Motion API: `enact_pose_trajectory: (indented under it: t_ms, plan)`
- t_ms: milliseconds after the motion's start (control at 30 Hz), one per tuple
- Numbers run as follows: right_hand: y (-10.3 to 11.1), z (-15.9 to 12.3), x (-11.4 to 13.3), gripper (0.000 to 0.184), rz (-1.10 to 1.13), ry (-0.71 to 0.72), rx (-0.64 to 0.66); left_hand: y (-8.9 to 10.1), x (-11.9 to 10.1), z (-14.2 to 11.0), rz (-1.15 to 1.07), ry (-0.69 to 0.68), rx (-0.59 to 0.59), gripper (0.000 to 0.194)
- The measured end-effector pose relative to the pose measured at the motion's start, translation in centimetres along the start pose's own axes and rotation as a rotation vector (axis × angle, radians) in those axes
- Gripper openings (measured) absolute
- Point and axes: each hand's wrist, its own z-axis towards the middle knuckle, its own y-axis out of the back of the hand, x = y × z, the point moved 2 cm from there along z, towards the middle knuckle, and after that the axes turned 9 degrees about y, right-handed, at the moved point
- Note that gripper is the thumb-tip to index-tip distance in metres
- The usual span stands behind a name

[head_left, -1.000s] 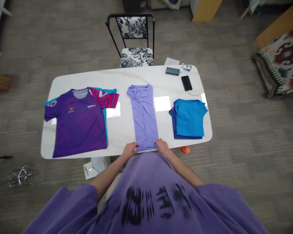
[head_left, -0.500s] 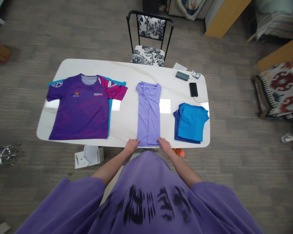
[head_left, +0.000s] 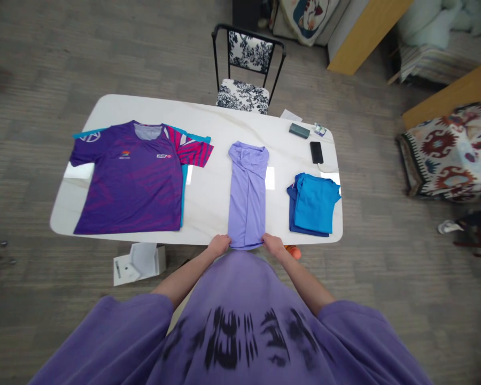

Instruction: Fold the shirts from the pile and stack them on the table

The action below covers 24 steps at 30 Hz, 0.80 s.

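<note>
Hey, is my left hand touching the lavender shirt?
Touching: the head view shows the left hand's fingers on the near left corner of the lavender shirt.

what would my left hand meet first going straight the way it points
The lilac shirt: your left hand pinches its near corner, fingers pointing across it. Whether they'd skim over or bunch it is unclear.
</note>
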Motion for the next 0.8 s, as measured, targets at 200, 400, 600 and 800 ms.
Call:
enact_pose_trajectory:
  t_ms: [200,400,600,800]
  plan:
    - [2.8,-4.7,2.2,0.022,0.081,0.019,-0.117,3.1,3.0,-4.4,-0.14,-0.032,-0.013,0.023]
    - [14.1,-3.9,-0.6,0.014,0.289,0.133,-0.388,14.8,2.9,-4.3,-0.362,-0.065,-0.165,0.026]
    - [31.4,8.6,-8.0,0.015,0.28,0.249,-0.604,32.5,1.4,9.5,-0.361,-0.076,-0.428,0.028]
    - [38.7,30.3,-17.3,0.026,0.165,0.124,-0.6,40.6,3.5,32.8,-0.339,0.102,-0.574,0.034]
